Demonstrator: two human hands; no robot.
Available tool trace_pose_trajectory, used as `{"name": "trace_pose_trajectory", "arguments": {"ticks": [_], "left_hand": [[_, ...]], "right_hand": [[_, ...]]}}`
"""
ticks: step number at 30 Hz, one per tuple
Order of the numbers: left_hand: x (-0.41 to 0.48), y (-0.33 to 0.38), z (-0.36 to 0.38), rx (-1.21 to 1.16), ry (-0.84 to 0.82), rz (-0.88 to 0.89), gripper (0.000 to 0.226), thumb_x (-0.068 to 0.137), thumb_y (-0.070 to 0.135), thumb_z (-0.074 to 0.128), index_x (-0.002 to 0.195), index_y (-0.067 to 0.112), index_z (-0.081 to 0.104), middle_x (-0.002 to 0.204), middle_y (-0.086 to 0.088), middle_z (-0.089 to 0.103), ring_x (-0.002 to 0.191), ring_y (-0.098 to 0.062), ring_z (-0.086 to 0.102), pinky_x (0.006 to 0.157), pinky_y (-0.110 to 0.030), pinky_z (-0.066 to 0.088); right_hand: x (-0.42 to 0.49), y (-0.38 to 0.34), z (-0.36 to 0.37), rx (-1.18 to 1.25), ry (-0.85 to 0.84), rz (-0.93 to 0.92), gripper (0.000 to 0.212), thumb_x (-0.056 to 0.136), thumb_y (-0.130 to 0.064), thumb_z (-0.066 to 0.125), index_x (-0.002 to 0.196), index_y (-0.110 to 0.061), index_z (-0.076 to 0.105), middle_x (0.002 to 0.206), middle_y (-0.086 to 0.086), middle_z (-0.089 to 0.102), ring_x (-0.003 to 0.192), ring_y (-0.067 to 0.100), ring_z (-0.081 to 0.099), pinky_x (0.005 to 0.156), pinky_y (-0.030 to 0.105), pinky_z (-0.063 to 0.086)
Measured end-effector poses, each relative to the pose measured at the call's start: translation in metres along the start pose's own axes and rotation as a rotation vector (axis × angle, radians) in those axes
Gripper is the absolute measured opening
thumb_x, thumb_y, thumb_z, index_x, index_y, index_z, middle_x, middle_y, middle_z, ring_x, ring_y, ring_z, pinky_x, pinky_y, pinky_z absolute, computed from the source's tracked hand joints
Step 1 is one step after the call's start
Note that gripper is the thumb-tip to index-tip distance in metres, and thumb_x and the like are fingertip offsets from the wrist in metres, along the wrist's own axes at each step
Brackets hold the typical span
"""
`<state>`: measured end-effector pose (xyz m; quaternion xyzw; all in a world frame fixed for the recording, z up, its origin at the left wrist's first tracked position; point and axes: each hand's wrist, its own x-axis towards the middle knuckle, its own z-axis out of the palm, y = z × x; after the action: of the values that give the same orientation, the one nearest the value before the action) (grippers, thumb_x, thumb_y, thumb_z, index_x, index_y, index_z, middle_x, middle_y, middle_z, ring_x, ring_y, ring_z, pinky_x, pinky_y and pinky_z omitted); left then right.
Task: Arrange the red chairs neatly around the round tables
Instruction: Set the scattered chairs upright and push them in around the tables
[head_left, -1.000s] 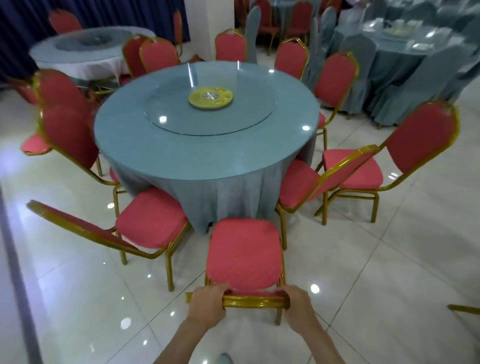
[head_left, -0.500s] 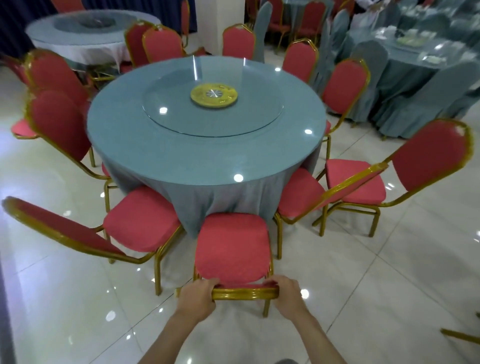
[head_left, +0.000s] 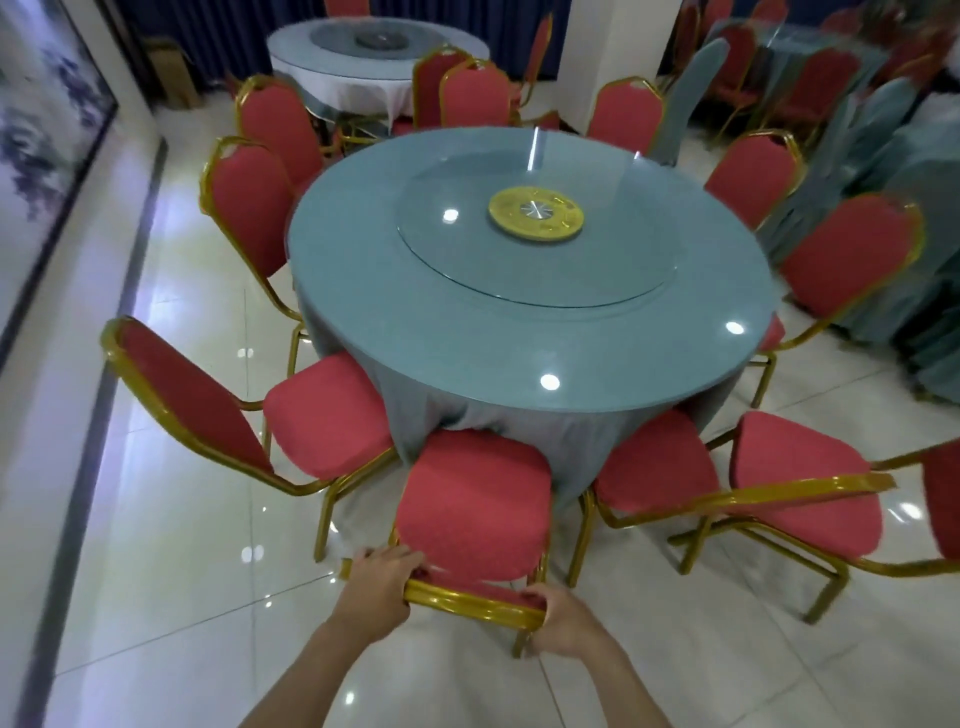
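Note:
A red chair (head_left: 470, 506) with a gold frame stands right in front of me, its seat front touching the grey-blue cloth of the round table (head_left: 519, 322). My left hand (head_left: 382, 584) grips the left end of its gold top rail and my right hand (head_left: 563, 618) grips the right end. Several more red chairs ring the table: one to the left (head_left: 322, 410), one to the right (head_left: 654, 467), and a further one on the right (head_left: 805, 478) that stands back from the table, angled.
A glass turntable with a yellow centre disc (head_left: 535, 213) lies on the table. A second round table (head_left: 374, 57) stands at the back left. Chairs in grey-blue covers (head_left: 893, 171) crowd the right side. A wall with a dark baseboard (head_left: 104, 395) runs along the left.
With both hands on its top rail, the chair has slid forward until its seat meets the tablecloth. My view has swung to the left, bringing the left wall into sight.

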<state>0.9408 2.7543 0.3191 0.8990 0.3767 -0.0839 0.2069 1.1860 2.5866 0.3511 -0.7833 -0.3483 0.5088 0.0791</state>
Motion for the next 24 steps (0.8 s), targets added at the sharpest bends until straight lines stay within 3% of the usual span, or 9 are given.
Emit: {"name": "trace_pose_trajectory", "arguments": {"ticks": [2,4,6,8,9,12,15,19,24], "left_hand": [[-0.001,0.0,-0.003,0.008,0.013,0.019,0.042,0.067,0.027,0.075,0.105,0.039,0.062,0.102,0.022,0.065,0.101,-0.003,0.059,0.083,-0.03,0.03],[-0.002,0.002,-0.005,0.006,0.021,0.03,0.041,0.069,0.023,0.076,0.106,0.038,0.063,0.104,0.019,0.067,0.103,-0.006,0.061,0.085,-0.031,0.03],[-0.002,0.004,-0.008,0.003,0.013,0.031,0.043,0.069,0.02,0.077,0.107,0.036,0.065,0.105,0.017,0.068,0.104,-0.009,0.062,0.085,-0.032,0.03],[-0.003,0.006,-0.01,0.003,-0.005,0.028,0.044,0.07,0.018,0.076,0.11,0.035,0.065,0.108,0.016,0.068,0.107,-0.01,0.061,0.086,-0.032,0.028],[-0.003,0.007,-0.012,0.002,-0.013,0.032,0.045,0.072,0.018,0.075,0.111,0.035,0.064,0.11,0.016,0.068,0.108,-0.01,0.061,0.087,-0.032,0.027],[-0.004,0.011,-0.018,0.0,-0.044,0.032,0.046,0.076,0.016,0.075,0.117,0.035,0.064,0.116,0.015,0.067,0.113,-0.01,0.058,0.088,-0.031,0.025],[-0.003,0.012,-0.023,0.025,-0.088,0.038,0.051,0.082,0.012,0.07,0.125,0.039,0.063,0.118,0.015,0.067,0.117,-0.012,0.057,0.092,-0.033,0.029],[-0.009,0.016,-0.027,0.086,-0.154,0.062,0.059,0.09,0.006,0.052,0.134,0.044,0.06,0.121,0.007,0.067,0.121,-0.02,0.057,0.107,-0.04,0.034],[-0.024,0.023,-0.018,0.116,-0.118,0.006,0.051,0.093,0.005,0.051,0.13,0.038,0.062,0.124,0.006,0.067,0.125,-0.021,0.057,0.113,-0.044,0.032]], "right_hand": [[0.008,-0.002,-0.007,-0.053,-0.129,0.015,0.091,0.073,-0.012,0.089,0.152,-0.023,0.045,0.132,-0.006,0.054,0.101,0.008,0.06,0.061,0.008,0.05],[0.012,-0.001,-0.009,-0.079,-0.193,0.018,0.094,0.075,-0.014,0.087,0.155,-0.027,0.039,0.136,-0.006,0.05,0.103,0.009,0.057,0.057,0.007,0.048],[0.014,0.002,-0.008,-0.068,-0.176,0.018,0.097,0.071,-0.016,0.088,0.155,-0.028,0.041,0.137,-0.006,0.052,0.115,0.012,0.057,0.075,0.011,0.052],[0.016,0.008,-0.003,-0.057,-0.128,0.024,0.098,0.064,-0.016,0.087,0.152,-0.03,0.046,0.134,-0.006,0.056,0.121,0.013,0.057,0.096,0.023,0.054],[0.016,0.01,-0.001,-0.048,-0.098,0.021,0.096,0.062,-0.015,0.084,0.15,-0.032,0.049,0.132,-0.007,0.059,0.12,0.014,0.058,0.099,0.026,0.054],[0.011,0.013,0.012,-0.041,0.059,0.016,0.085,0.057,-0.014,0.074,0.138,-0.038,0.062,0.124,-0.005,0.066,0.112,0.015,0.063,0.092,0.024,0.055],[0.001,0.013,0.032,-0.089,0.306,-0.023,0.064,0.071,-0.004,0.067,0.106,-0.057,0.066,0.111,-0.006,0.07,0.105,0.014,0.065,0.086,0.016,0.048],[-0.005,0.019,0.052,-0.15,0.479,0.004,0.056,0.088,-0.002,0.054,0.12,-0.045,0.073,0.111,-0.005,0.073,0.109,0.017,0.067,0.093,0.025,0.052],[-0.024,0.014,0.06,-0.212,0.537,0.029,0.038,0.092,-0.023,0.054,0.11,-0.05,0.072,0.1,-0.012,0.073,0.096,0.009,0.069,0.082,0.023,0.055]]}}
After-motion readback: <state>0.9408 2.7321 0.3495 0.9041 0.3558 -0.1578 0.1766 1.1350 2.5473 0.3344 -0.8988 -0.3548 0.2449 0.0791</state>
